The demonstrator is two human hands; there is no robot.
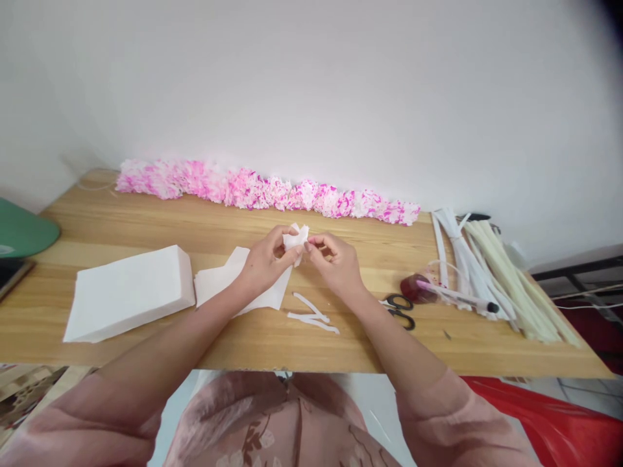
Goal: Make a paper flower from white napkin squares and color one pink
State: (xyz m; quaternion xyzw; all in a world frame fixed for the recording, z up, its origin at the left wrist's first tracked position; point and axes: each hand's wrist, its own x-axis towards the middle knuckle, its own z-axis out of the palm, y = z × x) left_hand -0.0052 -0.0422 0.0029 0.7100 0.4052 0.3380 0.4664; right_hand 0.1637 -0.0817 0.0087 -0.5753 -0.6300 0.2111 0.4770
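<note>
A small folded piece of white tissue paper [295, 239] is pinched between both hands above the middle of the wooden table [146, 227]. My left hand [267, 259] grips it from the left, fingers closed round it. Closed in a pinch, my right hand [333, 259] holds its right edge. Below the hands lie a few loose tissue sheets [219, 282] and thin white paper strips [311, 314].
A thick stack of white tissue [131, 292] lies at the left. A row of pink-and-white paper flowers [263, 190] lines the wall. Scissors [402, 310], a pen [457, 297], a dark red object [413, 288] and white sticks [501, 272] lie at the right. A green object [22, 230] sits far left.
</note>
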